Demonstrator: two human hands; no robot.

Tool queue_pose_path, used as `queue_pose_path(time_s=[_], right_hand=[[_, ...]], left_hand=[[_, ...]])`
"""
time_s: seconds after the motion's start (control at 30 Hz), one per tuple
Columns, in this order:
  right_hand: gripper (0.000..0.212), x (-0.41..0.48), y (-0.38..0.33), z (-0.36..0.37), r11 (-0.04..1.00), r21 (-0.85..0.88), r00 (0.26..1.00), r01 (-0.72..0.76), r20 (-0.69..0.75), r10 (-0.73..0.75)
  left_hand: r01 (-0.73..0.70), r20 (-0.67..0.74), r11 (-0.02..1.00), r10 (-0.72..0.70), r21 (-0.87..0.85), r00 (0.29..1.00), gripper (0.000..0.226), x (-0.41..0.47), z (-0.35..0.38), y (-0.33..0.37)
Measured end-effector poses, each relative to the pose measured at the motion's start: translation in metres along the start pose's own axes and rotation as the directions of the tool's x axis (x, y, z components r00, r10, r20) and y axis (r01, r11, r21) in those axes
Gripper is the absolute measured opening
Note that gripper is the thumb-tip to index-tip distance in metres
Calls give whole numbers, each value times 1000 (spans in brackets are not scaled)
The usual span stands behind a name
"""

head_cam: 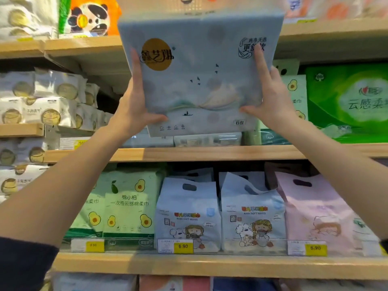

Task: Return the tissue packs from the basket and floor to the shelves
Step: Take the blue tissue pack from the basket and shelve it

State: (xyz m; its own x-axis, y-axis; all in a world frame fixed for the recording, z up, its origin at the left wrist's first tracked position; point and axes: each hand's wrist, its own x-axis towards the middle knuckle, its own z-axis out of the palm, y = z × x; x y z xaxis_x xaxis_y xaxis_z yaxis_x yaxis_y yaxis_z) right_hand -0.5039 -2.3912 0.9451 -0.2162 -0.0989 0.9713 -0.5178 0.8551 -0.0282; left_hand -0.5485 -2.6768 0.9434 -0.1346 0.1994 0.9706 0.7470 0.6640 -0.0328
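Observation:
A large pale grey-blue tissue pack (199, 74) with a gold round logo and small black birds is held up in front of the wooden shelves. My left hand (134, 101) grips its left edge, thumb under the lower corner. My right hand (270, 95) grips its right edge, index finger stretched up the front. The pack's top edge reaches the upper shelf (88, 46), and its bottom hangs just above the middle shelf (189, 153). Basket and floor are out of view.
White packs with gold logos (46, 101) fill the left shelves. A green pack (348, 101) stands right of the held one. Below are avocado-print packs (130, 204), baby wipes bags (189, 215) and a pink bag (315, 215). Yellow price tags (183, 246) line the lower shelf edge.

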Motion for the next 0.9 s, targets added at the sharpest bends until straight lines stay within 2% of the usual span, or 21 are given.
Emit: queue_pose_path(time_s=[0.27, 0.37, 0.47, 0.53, 0.7, 0.9], right_hand=[[115, 17, 19, 31, 998, -33, 999, -52, -1, 52], [117, 16, 31, 46, 994, -48, 993, -103, 47, 105], [119, 13, 43, 61, 991, -63, 987, -117, 107, 123], [118, 17, 50, 66, 990, -83, 982, -112, 143, 123], [120, 38, 62, 73, 978, -159, 956, -136, 238, 172], [119, 43, 78, 86, 971, -148, 935, -188, 274, 222]], left_hand=[[-59, 85, 995, 66, -79, 994, 138, 25, 27, -43], [39, 171, 995, -23, -92, 985, 141, 22, 44, -59], [24, 245, 995, 0, -94, 969, 143, 19, 62, -79], [62, 291, 994, -35, -87, 956, 141, 22, 69, -88], [176, 417, 982, -134, -64, 899, 140, 40, 81, -98], [311, 489, 950, -262, -18, 832, 139, 47, 102, -100]])
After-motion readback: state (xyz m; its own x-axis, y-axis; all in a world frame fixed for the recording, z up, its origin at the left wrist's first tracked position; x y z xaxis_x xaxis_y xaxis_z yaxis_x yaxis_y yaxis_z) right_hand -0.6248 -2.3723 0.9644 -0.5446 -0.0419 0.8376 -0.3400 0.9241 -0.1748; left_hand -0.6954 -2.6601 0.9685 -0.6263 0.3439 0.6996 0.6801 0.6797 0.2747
